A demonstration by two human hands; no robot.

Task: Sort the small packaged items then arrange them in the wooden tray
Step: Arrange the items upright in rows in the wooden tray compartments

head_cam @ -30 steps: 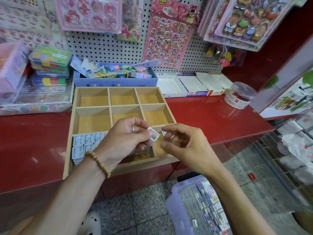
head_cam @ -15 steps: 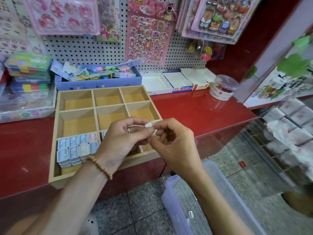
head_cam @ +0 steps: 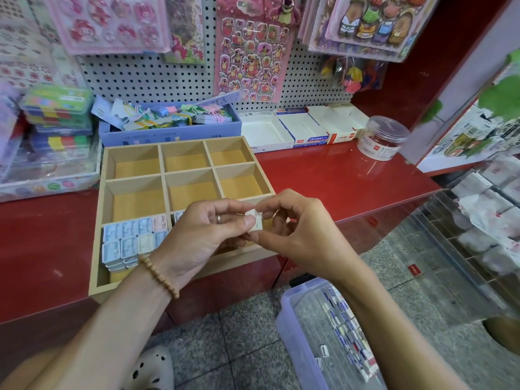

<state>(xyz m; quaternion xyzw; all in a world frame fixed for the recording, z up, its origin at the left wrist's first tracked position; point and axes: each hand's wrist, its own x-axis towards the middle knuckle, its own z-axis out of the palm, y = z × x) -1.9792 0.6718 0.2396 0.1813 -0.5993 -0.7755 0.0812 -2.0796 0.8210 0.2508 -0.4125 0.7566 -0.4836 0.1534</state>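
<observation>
A wooden tray with several compartments sits on the red counter. Its front left compartment holds several small pale blue and pink packaged items. Above the tray's front edge, my left hand and my right hand meet and both pinch one small white packaged item between fingers and thumbs. My hands hide the front middle and front right compartments. The six rear compartments look bare.
A clear purple bin on the floor below my right arm holds several more small packets. Behind the tray stand a blue box of clips, white cartons and a clear jar. Stacked colourful boxes sit at left.
My right hand has closed in on my left hand and now pinches the small white item with it. The view shifted slightly to the right.
</observation>
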